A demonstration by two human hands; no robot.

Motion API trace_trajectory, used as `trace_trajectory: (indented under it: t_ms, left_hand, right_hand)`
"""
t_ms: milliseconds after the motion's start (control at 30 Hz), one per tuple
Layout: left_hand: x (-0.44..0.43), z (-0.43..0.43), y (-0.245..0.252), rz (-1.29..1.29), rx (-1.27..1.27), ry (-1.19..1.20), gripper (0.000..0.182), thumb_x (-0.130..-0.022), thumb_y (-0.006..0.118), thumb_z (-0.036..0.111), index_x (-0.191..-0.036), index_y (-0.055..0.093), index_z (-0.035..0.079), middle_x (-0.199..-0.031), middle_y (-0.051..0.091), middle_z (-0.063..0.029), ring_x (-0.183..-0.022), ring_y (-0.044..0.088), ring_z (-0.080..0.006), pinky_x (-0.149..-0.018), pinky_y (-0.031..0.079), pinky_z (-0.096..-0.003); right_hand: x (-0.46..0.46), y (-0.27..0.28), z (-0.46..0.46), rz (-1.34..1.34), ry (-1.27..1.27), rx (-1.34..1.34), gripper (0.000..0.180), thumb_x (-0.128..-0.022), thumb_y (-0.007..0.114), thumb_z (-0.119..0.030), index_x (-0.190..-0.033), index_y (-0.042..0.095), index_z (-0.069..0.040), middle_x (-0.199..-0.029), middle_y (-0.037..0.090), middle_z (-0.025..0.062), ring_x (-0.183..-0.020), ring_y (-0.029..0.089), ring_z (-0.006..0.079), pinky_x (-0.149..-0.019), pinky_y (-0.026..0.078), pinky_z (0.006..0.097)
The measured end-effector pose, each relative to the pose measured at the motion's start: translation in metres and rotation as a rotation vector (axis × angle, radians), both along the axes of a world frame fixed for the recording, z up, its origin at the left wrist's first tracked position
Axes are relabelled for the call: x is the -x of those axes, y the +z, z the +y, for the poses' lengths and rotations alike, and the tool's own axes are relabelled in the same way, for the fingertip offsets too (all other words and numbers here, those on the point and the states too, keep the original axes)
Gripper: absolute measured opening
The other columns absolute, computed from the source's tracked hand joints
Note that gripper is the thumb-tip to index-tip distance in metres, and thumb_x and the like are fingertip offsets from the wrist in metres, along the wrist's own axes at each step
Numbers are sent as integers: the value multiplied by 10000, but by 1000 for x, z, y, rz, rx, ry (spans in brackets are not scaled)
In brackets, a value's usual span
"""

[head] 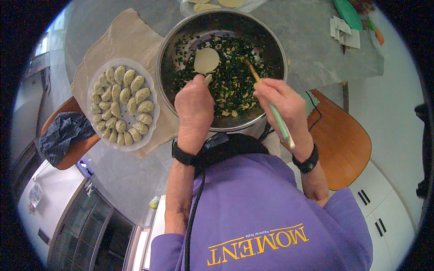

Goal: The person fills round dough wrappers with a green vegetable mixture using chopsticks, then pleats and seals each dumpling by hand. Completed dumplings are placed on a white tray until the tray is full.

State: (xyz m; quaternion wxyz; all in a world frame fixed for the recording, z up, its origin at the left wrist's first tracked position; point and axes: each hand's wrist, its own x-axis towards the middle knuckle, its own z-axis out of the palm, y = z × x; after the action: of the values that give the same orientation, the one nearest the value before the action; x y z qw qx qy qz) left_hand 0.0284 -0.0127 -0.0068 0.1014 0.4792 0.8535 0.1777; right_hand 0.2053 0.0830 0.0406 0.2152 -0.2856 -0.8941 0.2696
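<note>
A wide steel bowl [285, 61] holds chopped dark greens mixed with yellowish bits [230, 88]. My left hand [195, 100] is closed over the bowl's near left part, with a round pale dough wrapper [206, 60] at its fingertips; a small pale piece sticks up beside the thumb, and what it belongs to is hidden. In my right hand [283, 101] is a slim utensil, apparently chopsticks [278, 118], with a brown tip in the greens and a green and white rear end. Left of the bowl, pleated dumplings [125, 96] lie in rings on a round white perforated liner [151, 128].
A beige cloth [130, 30] lies under the liner on the grey table [315, 40]. Beyond the bowl, more dough rounds [205, 7] sit in clear plastic. White packets [344, 30] and a green item [348, 13] are at the far right. Wooden chairs [342, 139] flank the table.
</note>
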Motion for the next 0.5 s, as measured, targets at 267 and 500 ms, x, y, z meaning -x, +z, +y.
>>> trace_trajectory:
  t_ms: [267,500]
  left_hand:
    - [-9,3,1,95,98,-107,66,-756,573,8,-806,578,52,-724,624,-133,-692,650,-300,-591,522,-394]
    - [-21,2,-13,-37,102,-89,91,-785,569,36,-859,618,15,-787,634,-173,-739,651,-338,-650,535,-411]
  right_hand:
    - [-9,5,-21,21,-47,119,170,-803,690,-15,-970,663,-24,-962,653,144,-786,663,273,-660,534,314]
    - [1,2,-52,114,-97,173,137,-812,694,-41,-943,656,-32,-928,647,141,-748,656,273,-623,538,321]
